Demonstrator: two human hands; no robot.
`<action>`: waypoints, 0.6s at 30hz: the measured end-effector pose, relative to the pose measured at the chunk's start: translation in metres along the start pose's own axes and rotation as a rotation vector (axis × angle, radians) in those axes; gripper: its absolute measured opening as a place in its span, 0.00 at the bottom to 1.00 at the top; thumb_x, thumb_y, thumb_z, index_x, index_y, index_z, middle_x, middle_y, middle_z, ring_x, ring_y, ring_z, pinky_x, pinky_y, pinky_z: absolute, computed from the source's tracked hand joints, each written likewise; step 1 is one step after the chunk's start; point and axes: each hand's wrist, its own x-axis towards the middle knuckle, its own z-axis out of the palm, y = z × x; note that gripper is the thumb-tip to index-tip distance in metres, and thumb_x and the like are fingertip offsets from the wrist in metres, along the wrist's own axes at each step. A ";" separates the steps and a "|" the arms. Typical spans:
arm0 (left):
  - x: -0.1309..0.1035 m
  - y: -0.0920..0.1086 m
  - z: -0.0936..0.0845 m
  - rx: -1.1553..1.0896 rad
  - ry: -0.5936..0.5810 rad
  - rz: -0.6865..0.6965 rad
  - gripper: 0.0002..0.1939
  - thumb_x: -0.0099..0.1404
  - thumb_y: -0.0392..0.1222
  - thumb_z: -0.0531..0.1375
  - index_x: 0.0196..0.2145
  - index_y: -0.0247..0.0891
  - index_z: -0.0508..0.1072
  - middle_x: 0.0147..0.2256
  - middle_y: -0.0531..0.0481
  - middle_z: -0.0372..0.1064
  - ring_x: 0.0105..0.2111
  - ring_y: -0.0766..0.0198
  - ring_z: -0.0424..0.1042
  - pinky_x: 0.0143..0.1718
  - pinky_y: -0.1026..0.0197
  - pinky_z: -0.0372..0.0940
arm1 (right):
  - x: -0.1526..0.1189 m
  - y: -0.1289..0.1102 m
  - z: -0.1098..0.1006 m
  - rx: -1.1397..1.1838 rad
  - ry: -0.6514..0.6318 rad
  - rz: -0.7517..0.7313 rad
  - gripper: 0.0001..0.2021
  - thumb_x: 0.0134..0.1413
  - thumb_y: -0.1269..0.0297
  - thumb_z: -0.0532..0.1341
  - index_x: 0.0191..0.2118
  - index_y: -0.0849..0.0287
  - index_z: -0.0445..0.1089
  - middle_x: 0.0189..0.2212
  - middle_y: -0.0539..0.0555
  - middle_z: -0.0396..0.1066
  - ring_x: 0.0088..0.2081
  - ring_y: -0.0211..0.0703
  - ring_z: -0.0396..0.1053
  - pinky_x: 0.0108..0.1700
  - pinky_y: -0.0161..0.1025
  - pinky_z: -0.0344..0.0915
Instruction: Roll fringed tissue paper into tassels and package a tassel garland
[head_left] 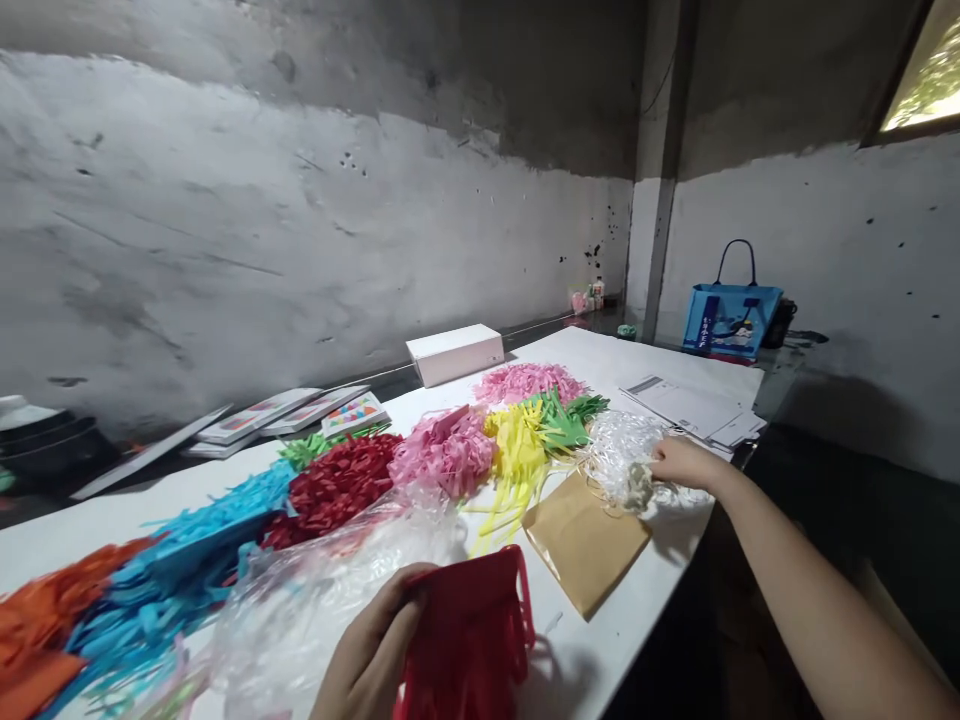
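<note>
My left hand (375,645) is closed on a red fringed piece (469,610), thumb on top, its cut strips hanging down at the front of the table. Farther out to the right, my right hand (682,462) has its fingers closed at a tangled bundle of white string (622,450); the fingertips are partly hidden. Below that bundle lies a flat brown paper packet (585,540). A clear plastic bag (337,590) with white stuff inside rests beside my left hand. Yellow fringed strips (517,450) and green fringed strips (566,415) lie between the hands, farther back.
Heaps of pink (446,450), dark red (341,485), blue (172,570) and orange (56,610) fringed pieces spread leftward. A white box (455,355) and several flat boxes (259,412) stand by the wall. Printed sheets (682,405) lie right; a blue bag (731,318) stands behind.
</note>
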 end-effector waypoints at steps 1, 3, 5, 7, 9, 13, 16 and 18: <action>0.000 -0.002 0.003 -0.016 -0.007 -0.013 0.14 0.59 0.53 0.63 0.34 0.40 0.78 0.31 0.50 0.76 0.33 0.56 0.73 0.34 0.64 0.68 | -0.002 -0.005 -0.004 0.042 -0.017 -0.036 0.16 0.64 0.57 0.62 0.52 0.60 0.70 0.50 0.55 0.71 0.45 0.46 0.72 0.46 0.47 0.72; 0.001 -0.006 0.007 -0.047 -0.077 -0.050 0.12 0.60 0.50 0.60 0.28 0.38 0.75 0.24 0.53 0.69 0.25 0.61 0.66 0.26 0.65 0.61 | -0.010 -0.020 -0.002 0.148 -0.023 -0.133 0.13 0.62 0.58 0.64 0.47 0.62 0.71 0.48 0.54 0.72 0.44 0.46 0.73 0.45 0.45 0.72; 0.000 -0.009 0.010 -0.082 -0.172 -0.081 0.13 0.60 0.48 0.58 0.23 0.37 0.71 0.19 0.55 0.61 0.21 0.65 0.58 0.23 0.66 0.53 | -0.026 -0.041 0.013 0.275 -0.029 -0.259 0.10 0.58 0.61 0.66 0.39 0.62 0.71 0.45 0.54 0.73 0.44 0.45 0.73 0.45 0.42 0.71; -0.001 -0.012 0.014 -0.113 -0.251 -0.090 0.14 0.62 0.49 0.56 0.26 0.37 0.72 0.18 0.57 0.55 0.20 0.67 0.54 0.22 0.65 0.50 | -0.048 -0.065 0.041 0.402 -0.073 -0.395 0.08 0.54 0.62 0.66 0.35 0.60 0.70 0.42 0.53 0.74 0.44 0.45 0.73 0.45 0.40 0.70; -0.004 -0.016 0.020 -0.101 -0.330 -0.072 0.16 0.65 0.52 0.56 0.40 0.36 0.75 0.18 0.59 0.54 0.20 0.67 0.53 0.23 0.65 0.49 | -0.072 -0.090 0.074 0.506 -0.148 -0.503 0.09 0.58 0.62 0.61 0.43 0.58 0.70 0.40 0.53 0.74 0.42 0.43 0.74 0.44 0.39 0.70; -0.008 -0.033 0.028 0.091 -0.378 0.080 0.13 0.68 0.48 0.56 0.41 0.37 0.73 0.24 0.54 0.66 0.24 0.64 0.62 0.28 0.63 0.54 | -0.107 -0.130 0.132 0.621 -0.315 -0.680 0.17 0.57 0.69 0.55 0.51 0.54 0.71 0.47 0.55 0.72 0.49 0.43 0.71 0.51 0.40 0.67; -0.013 -0.050 0.024 0.242 -0.269 0.122 0.10 0.69 0.42 0.53 0.33 0.38 0.73 0.29 0.49 0.72 0.30 0.61 0.67 0.33 0.62 0.56 | -0.118 -0.145 0.163 0.530 -0.330 -0.783 0.15 0.58 0.69 0.55 0.49 0.54 0.71 0.45 0.54 0.72 0.47 0.41 0.72 0.48 0.37 0.68; -0.017 -0.058 0.018 0.295 -0.244 0.084 0.10 0.68 0.40 0.54 0.32 0.38 0.73 0.28 0.49 0.73 0.28 0.61 0.66 0.32 0.61 0.56 | -0.121 -0.149 0.181 0.424 -0.248 -0.811 0.12 0.60 0.70 0.53 0.43 0.55 0.72 0.39 0.53 0.72 0.41 0.40 0.72 0.42 0.35 0.69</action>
